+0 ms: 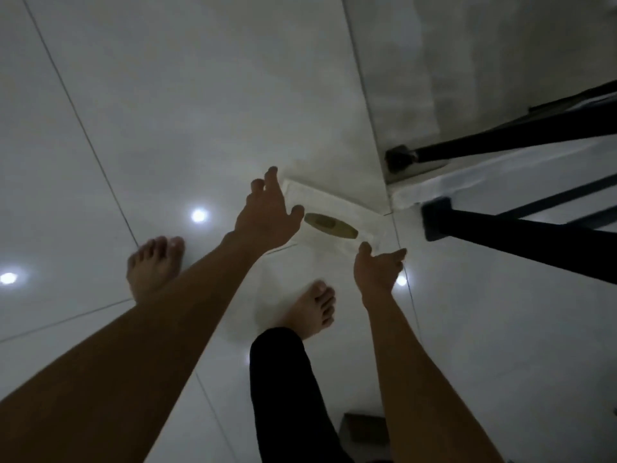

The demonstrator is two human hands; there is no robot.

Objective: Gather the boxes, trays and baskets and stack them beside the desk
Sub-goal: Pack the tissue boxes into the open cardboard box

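Down on the tiled floor (167, 111), just beside the black desk legs (517, 242), lies a flat white box (334, 203). Its long axis runs from far left to near right, between the two hands. The left hand (267, 212) seems nearer, over its far end, and the right hand (377, 269) is near the other end. Both are spread open and hold nothing. The yellowish oval mark (330, 225) on the box shows no readable writing.
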